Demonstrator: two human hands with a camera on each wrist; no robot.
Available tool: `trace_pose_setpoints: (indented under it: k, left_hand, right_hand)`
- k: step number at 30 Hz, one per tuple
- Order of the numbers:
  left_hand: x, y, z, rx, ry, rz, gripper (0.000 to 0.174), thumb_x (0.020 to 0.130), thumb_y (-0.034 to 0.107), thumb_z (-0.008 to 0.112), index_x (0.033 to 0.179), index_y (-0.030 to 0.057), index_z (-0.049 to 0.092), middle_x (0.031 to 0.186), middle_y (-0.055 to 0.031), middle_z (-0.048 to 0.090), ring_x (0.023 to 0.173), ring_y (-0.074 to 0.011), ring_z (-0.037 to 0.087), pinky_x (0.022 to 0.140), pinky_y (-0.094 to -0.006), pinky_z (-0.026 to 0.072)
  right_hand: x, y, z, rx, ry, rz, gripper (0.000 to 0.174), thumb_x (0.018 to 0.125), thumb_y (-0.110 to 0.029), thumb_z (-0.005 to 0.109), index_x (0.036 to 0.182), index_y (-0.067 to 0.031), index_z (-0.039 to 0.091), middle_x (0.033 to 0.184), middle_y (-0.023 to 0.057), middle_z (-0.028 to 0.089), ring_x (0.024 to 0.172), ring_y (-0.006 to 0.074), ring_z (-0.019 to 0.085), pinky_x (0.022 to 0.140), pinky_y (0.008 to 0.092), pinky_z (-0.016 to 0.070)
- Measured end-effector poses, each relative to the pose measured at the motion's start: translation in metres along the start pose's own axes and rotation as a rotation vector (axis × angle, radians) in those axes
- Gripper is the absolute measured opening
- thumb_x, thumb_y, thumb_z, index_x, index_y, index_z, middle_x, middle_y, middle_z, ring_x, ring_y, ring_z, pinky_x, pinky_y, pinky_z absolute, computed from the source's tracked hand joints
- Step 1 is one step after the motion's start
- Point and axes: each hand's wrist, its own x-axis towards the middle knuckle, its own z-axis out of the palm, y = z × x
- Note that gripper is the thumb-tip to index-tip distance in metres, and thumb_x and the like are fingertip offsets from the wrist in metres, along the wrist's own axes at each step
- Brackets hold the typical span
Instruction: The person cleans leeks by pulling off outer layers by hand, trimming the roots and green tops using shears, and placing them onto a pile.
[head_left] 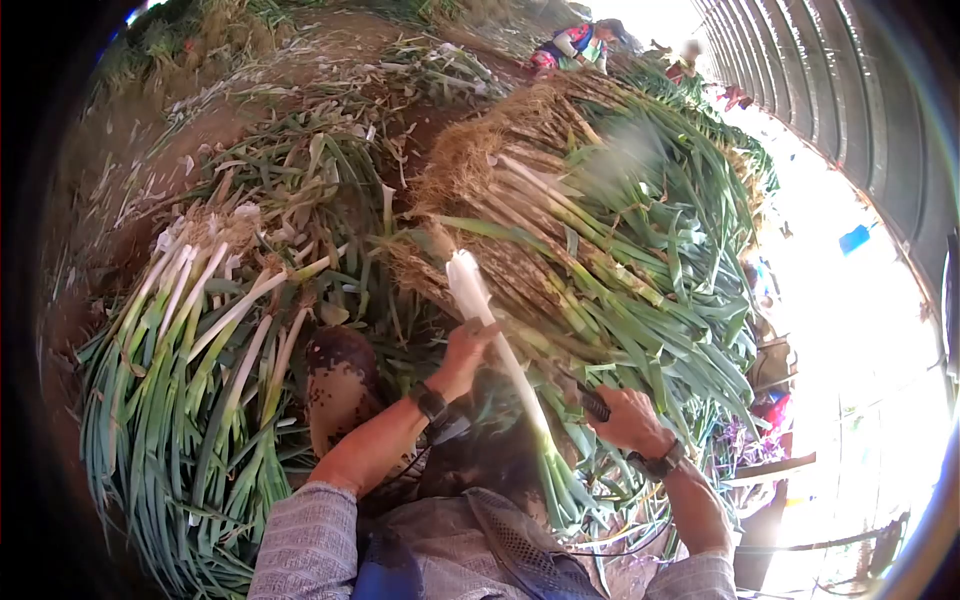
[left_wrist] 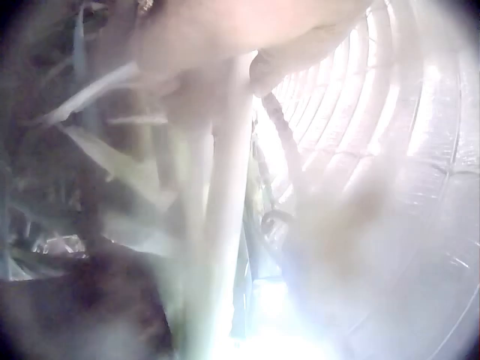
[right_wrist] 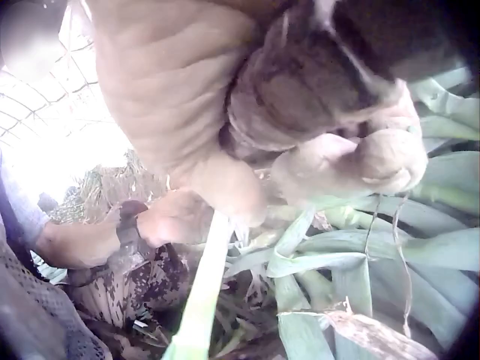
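Note:
A long leek with a white stalk (head_left: 470, 285) and green leaves slants across my lap. My left hand (head_left: 468, 348) grips the stalk just below its trimmed end; the left wrist view shows this hand (left_wrist: 225, 37) blurred above the pale stalk (left_wrist: 225, 195). My right hand (head_left: 628, 420) is curled round a dark tool handle (head_left: 594, 404) beside the leek's lower part. In the right wrist view the right hand (right_wrist: 247, 112) holds the dark handle (right_wrist: 315, 75), with the leek (right_wrist: 202, 292) and my left hand (right_wrist: 90, 240) beyond. The tool's working end is hidden.
A pile of trimmed leeks (head_left: 200, 330) lies to the left. A big heap of rooty leeks (head_left: 600, 220) rises in front and to the right. My knee (head_left: 340, 385) sits between them. A ribbed tunnel wall (head_left: 830, 80) runs along the right. People (head_left: 580, 45) crouch far back.

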Motion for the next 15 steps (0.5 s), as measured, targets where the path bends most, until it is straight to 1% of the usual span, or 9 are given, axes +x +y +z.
trace_pose_setpoints:
  k: [2, 4, 6, 7, 9, 10, 13, 14, 15]
  left_hand:
    - [-0.003, 0.007, 0.000, -0.043, 0.037, -0.006, 0.033, 0.095, 0.030, 0.064, 0.117, 0.0051, 0.061, 0.089, -0.0021, 0.065, 0.073, -0.0125, 0.065, 0.058, -0.0268, 0.0525]
    - [-0.003, 0.009, -0.003, -0.088, 0.076, -0.018, 0.033, 0.095, 0.029, 0.064, 0.117, 0.0045, 0.060, 0.089, -0.0023, 0.065, 0.074, -0.0141, 0.066, 0.060, -0.0274, 0.0538]
    - [0.004, 0.009, -0.010, -0.157, 0.109, -0.001, 0.026, 0.093, 0.021, 0.065, 0.110, 0.0015, 0.062, 0.088, -0.0050, 0.065, 0.072, -0.0160, 0.066, 0.056, -0.0286, 0.0554]
    - [0.004, 0.007, -0.013, -0.157, 0.110, 0.002, 0.026, 0.093, 0.021, 0.065, 0.110, 0.0015, 0.062, 0.088, -0.0050, 0.065, 0.072, -0.0160, 0.066, 0.056, -0.0286, 0.0554]
    - [-0.005, 0.007, -0.011, 0.010, -0.035, -0.084, 0.038, 0.094, 0.030, 0.064, 0.119, 0.0024, 0.058, 0.101, -0.0077, 0.067, 0.089, -0.0180, 0.069, 0.065, -0.0306, 0.0575]
    - [-0.003, -0.008, -0.014, 0.010, -0.112, -0.123, 0.042, 0.093, 0.032, 0.066, 0.121, 0.0016, 0.057, 0.106, -0.0088, 0.068, 0.091, -0.0176, 0.068, 0.063, -0.0299, 0.0574]
    - [-0.016, -0.008, 0.011, 0.028, -0.211, -0.069, 0.047, 0.092, 0.033, 0.067, 0.125, 0.0018, 0.056, 0.106, -0.0087, 0.068, 0.090, -0.0166, 0.068, 0.062, -0.0293, 0.0577]
    - [-0.015, -0.010, 0.012, 0.071, -0.251, -0.118, 0.054, 0.091, 0.030, 0.069, 0.134, 0.0020, 0.050, 0.108, -0.0090, 0.067, 0.093, -0.0158, 0.067, 0.063, -0.0296, 0.0582]
    - [-0.017, -0.014, 0.014, 0.066, -0.253, -0.119, 0.054, 0.091, 0.030, 0.069, 0.134, 0.0020, 0.050, 0.108, -0.0090, 0.067, 0.093, -0.0158, 0.067, 0.063, -0.0296, 0.0582]
  right_hand:
    - [0.000, 0.002, 0.001, -0.015, -0.066, 0.009, 0.026, 0.077, -0.026, 0.069, 0.097, -0.0094, 0.065, 0.076, 0.0176, 0.066, 0.074, 0.0400, 0.063, 0.070, 0.0499, 0.0482]
    - [0.001, 0.001, -0.001, -0.015, -0.076, 0.001, 0.026, 0.078, -0.028, 0.067, 0.097, -0.0099, 0.064, 0.079, 0.0195, 0.066, 0.077, 0.0421, 0.063, 0.071, 0.0521, 0.0479]
    - [0.002, -0.001, -0.002, -0.009, -0.085, -0.001, 0.025, 0.079, -0.029, 0.065, 0.096, -0.0104, 0.063, 0.081, 0.0214, 0.066, 0.080, 0.0441, 0.063, 0.071, 0.0543, 0.0476]
    - [0.003, -0.003, -0.002, 0.005, -0.082, 0.000, 0.026, 0.079, -0.029, 0.065, 0.097, -0.0104, 0.063, 0.081, 0.0211, 0.066, 0.080, 0.0441, 0.062, 0.071, 0.0540, 0.0474]
    - [0.008, -0.003, -0.003, 0.017, -0.081, -0.004, 0.026, 0.079, -0.028, 0.064, 0.097, -0.0105, 0.063, 0.081, 0.0209, 0.066, 0.080, 0.0441, 0.062, 0.071, 0.0537, 0.0471]
    - [0.010, -0.002, -0.003, 0.023, -0.085, 0.002, 0.026, 0.078, -0.028, 0.065, 0.098, -0.0105, 0.063, 0.082, 0.0209, 0.066, 0.080, 0.0441, 0.062, 0.071, 0.0536, 0.0470]
    - [0.015, 0.001, 0.000, 0.027, -0.057, 0.007, 0.025, 0.078, -0.027, 0.066, 0.096, -0.0100, 0.063, 0.079, 0.0196, 0.065, 0.077, 0.0435, 0.061, 0.070, 0.0522, 0.0468]
    - [0.016, 0.002, 0.000, 0.018, -0.027, -0.016, 0.023, 0.078, -0.026, 0.068, 0.093, -0.0096, 0.063, 0.075, 0.0185, 0.064, 0.074, 0.0429, 0.061, 0.068, 0.0510, 0.0469]
    - [0.015, 0.002, 0.000, 0.014, -0.030, -0.014, 0.023, 0.078, -0.026, 0.068, 0.093, -0.0096, 0.063, 0.075, 0.0185, 0.064, 0.074, 0.0429, 0.061, 0.068, 0.0510, 0.0469]
